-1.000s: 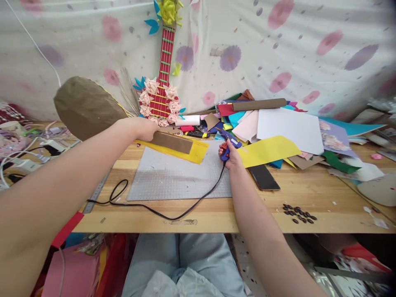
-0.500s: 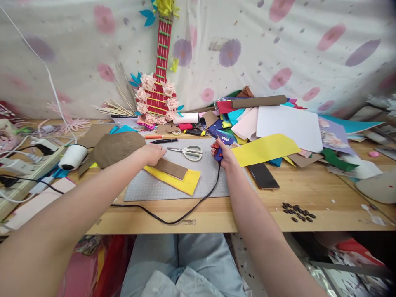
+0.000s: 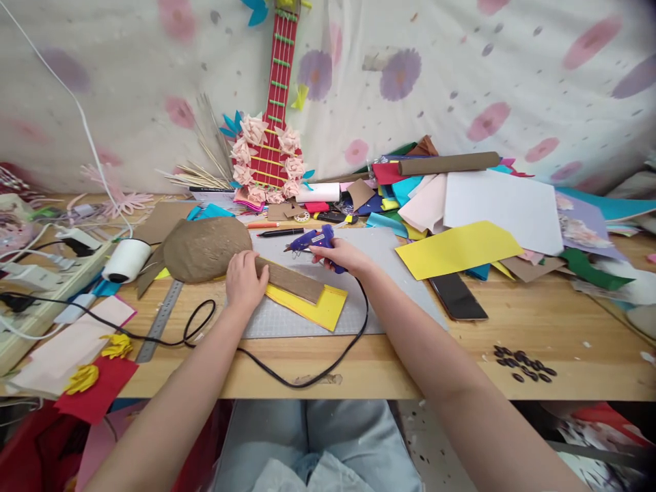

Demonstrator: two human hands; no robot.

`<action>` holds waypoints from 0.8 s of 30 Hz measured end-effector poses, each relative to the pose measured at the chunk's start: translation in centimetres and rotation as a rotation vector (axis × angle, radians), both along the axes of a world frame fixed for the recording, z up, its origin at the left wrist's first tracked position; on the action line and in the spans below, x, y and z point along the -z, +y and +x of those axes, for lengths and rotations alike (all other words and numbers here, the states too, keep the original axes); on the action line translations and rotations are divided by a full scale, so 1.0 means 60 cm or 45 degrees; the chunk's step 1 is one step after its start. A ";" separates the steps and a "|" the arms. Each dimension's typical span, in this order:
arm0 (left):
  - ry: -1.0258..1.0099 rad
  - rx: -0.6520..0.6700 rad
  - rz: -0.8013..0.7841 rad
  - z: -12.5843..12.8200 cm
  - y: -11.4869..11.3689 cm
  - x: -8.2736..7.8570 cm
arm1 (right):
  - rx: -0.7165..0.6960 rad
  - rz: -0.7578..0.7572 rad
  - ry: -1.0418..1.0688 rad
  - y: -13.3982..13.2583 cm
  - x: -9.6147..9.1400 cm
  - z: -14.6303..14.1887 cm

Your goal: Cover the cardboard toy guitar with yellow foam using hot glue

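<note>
A purple-blue glue gun (image 3: 316, 239) is gripped in my right hand (image 3: 343, 257), its nozzle pointing left over the grey cutting mat (image 3: 392, 301). My left hand (image 3: 246, 280) rests with curved fingers on a brown cardboard piece (image 3: 205, 247), where its rounded body meets a long strip. Under that strip lies a yellow sheet (image 3: 328, 311), sticking out along the near side and right end. The gun's black cord (image 3: 307, 384) loops across the front of the table. Behind the gun and my right hand, the scissors are mostly hidden.
A red flower-trimmed guitar model (image 3: 269, 160) leans at the back. Coloured paper (image 3: 502, 205) is piled at the right, near a phone (image 3: 458, 297) and several dark beads (image 3: 525, 365). At the left are a power strip (image 3: 46, 294), a white roll (image 3: 127, 260) and a metal ruler (image 3: 161, 321).
My right hand has brought the glue gun leftward, over the scissors. My left hand has drawn back toward me onto the brown cardboard piece. The view has shifted slightly left.
</note>
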State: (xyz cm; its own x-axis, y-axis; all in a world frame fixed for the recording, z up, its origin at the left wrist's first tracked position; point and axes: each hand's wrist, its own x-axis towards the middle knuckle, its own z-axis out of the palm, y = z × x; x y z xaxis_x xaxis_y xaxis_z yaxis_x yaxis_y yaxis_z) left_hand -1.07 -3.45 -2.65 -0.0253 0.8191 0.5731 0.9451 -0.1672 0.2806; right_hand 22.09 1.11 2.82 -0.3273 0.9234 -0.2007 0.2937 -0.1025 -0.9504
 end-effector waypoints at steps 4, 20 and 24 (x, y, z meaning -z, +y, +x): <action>-0.087 -0.155 0.069 -0.011 0.003 -0.008 | -0.126 0.105 -0.237 0.022 -0.007 -0.045; -0.475 -0.491 0.071 -0.055 0.022 -0.012 | -0.279 0.315 -0.594 0.055 -0.012 -0.103; -0.453 -0.469 0.021 -0.051 0.018 -0.018 | -0.282 0.316 -0.579 0.059 -0.009 -0.103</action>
